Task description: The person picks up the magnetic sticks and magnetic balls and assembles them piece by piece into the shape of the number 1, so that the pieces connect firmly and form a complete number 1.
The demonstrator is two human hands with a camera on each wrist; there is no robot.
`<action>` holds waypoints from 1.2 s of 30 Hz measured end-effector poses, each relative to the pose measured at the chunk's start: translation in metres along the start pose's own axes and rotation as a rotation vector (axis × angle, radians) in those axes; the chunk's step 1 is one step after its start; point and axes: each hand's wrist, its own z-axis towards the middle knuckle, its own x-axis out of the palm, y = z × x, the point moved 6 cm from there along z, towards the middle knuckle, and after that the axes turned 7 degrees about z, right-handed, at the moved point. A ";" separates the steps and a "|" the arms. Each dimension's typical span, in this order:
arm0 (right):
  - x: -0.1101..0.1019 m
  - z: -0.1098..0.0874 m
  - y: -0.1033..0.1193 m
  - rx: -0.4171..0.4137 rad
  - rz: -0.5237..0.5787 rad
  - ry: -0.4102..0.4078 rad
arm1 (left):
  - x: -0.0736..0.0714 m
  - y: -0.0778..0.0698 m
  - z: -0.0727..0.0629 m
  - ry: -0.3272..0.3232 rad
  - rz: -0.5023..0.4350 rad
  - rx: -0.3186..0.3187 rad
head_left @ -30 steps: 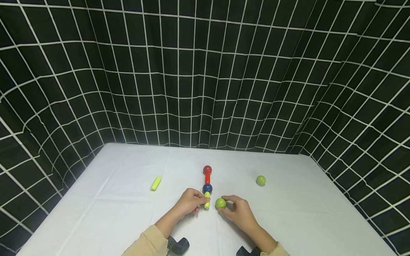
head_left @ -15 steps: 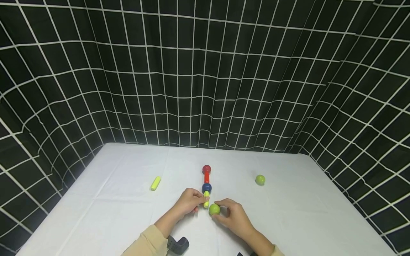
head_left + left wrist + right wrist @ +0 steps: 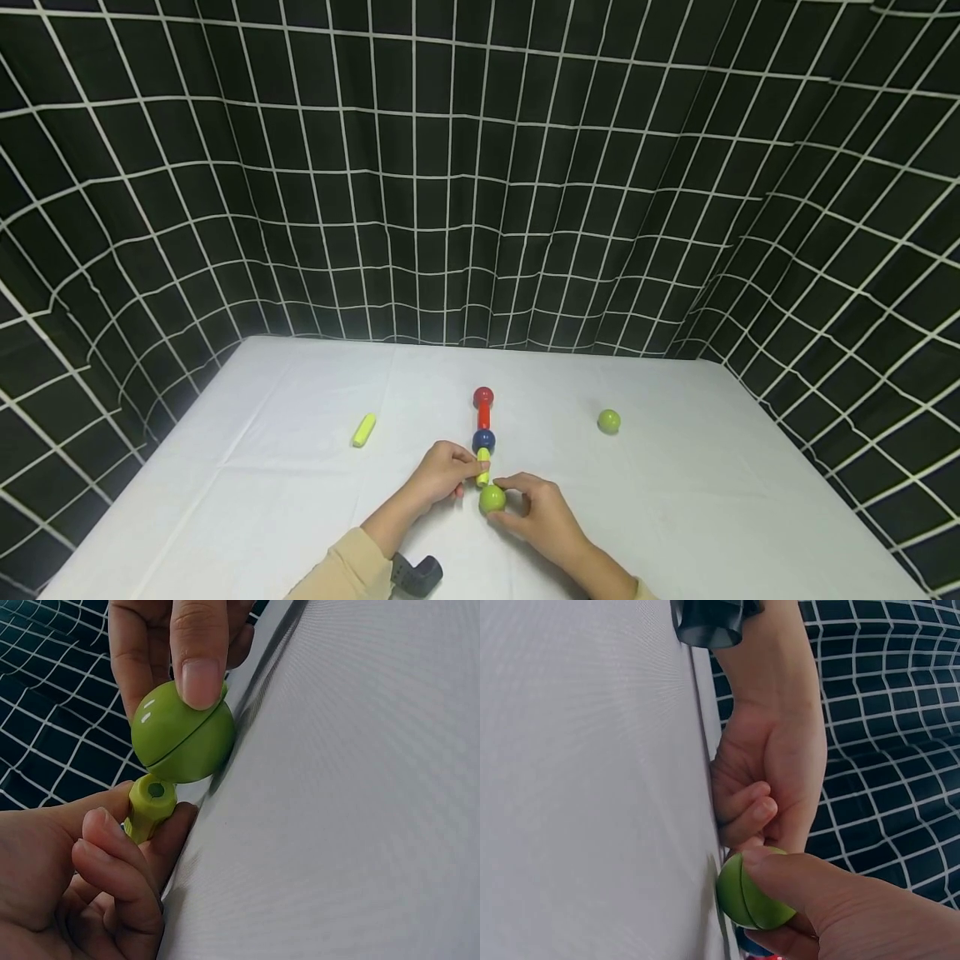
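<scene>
My left hand (image 3: 441,472) pinches a short yellow-green rod (image 3: 482,480) between thumb and fingers. The rod's far end meets a blue ball (image 3: 483,439), which lines up with a red rod (image 3: 483,415) and a red ball (image 3: 483,397). My right hand (image 3: 546,518) grips a green ball (image 3: 492,499) by thumb and fingers, right at the rod's near end. In the left wrist view a hole shows in the end face of the yellow-green rod (image 3: 155,791), and the green ball (image 3: 184,735), with a seam round it, sits against or just above that end; contact is unclear.
A second yellow-green rod (image 3: 364,430) lies on the white-covered table (image 3: 300,500) to the left. Another green ball (image 3: 609,422) rests at the right. A dark device (image 3: 417,576) sits at the left wrist. Black cloth with white grid lines (image 3: 450,208) surrounds the table.
My right hand has carried the green ball leftward and nearer to me, from beside the yellow-green rod to its near end. The left hand has stayed nearly still on the rod.
</scene>
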 end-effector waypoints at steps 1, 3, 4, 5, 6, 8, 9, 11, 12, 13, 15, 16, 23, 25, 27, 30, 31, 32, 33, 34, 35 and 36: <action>0.000 0.000 0.000 0.000 0.001 -0.001 | 0.000 0.000 0.000 0.001 -0.003 0.000; 0.002 -0.001 0.001 -0.001 0.004 0.000 | 0.000 0.000 0.000 0.003 -0.007 0.001; 0.003 -0.001 0.001 -0.002 0.007 0.001 | 0.000 0.000 0.000 0.004 -0.011 0.002; 0.003 -0.001 0.002 -0.003 0.010 0.002 | 0.000 0.000 -0.001 0.004 -0.012 0.002; 0.004 -0.001 0.002 -0.006 0.010 0.003 | 0.000 -0.001 -0.001 0.004 -0.013 0.001; 0.005 0.000 0.003 -0.010 0.009 0.005 | -0.001 -0.001 -0.001 0.002 -0.015 0.000; 0.006 0.000 0.003 -0.012 0.008 0.004 | -0.001 -0.001 -0.001 0.002 -0.019 -0.003; 0.006 0.001 0.003 -0.017 0.003 0.004 | -0.001 -0.001 -0.001 0.001 -0.020 -0.003; 0.007 0.001 0.004 -0.018 0.004 0.004 | -0.001 -0.001 -0.001 0.002 -0.021 -0.004; 0.007 0.002 0.004 -0.021 0.005 0.005 | -0.001 -0.001 -0.001 0.004 -0.022 -0.005; 0.008 0.002 0.005 -0.027 0.013 0.007 | -0.001 -0.001 -0.001 0.006 -0.022 -0.007; 0.008 0.003 0.005 -0.029 0.019 0.007 | -0.001 -0.001 -0.001 0.006 -0.021 -0.006; 0.010 0.005 0.007 -0.051 0.057 -0.008 | -0.001 -0.001 -0.001 0.000 -0.032 -0.004; 0.010 0.005 0.007 -0.049 0.063 -0.011 | -0.001 -0.001 -0.001 0.001 -0.033 -0.004; 0.010 0.006 0.006 -0.049 0.063 -0.015 | -0.001 -0.001 -0.001 0.001 -0.033 -0.004; 0.010 0.006 0.005 -0.049 0.059 -0.024 | 0.000 -0.001 0.000 0.002 -0.031 0.000; 0.010 0.007 0.004 -0.050 0.058 -0.027 | 0.000 -0.001 0.000 0.002 -0.031 0.003; 0.010 0.007 0.004 -0.051 0.056 -0.030 | 0.000 -0.001 0.000 0.001 -0.031 0.004; 0.010 0.007 0.004 -0.052 0.057 -0.032 | 0.000 -0.001 0.000 0.000 -0.031 0.006; 0.010 0.007 0.004 -0.051 0.058 -0.033 | 0.000 -0.001 0.000 -0.001 -0.030 0.007; 0.010 0.007 0.004 -0.051 0.058 -0.032 | -0.001 -0.001 -0.001 -0.002 -0.029 0.008; 0.010 0.007 0.004 -0.050 0.058 -0.031 | -0.001 -0.001 -0.001 -0.003 -0.030 0.006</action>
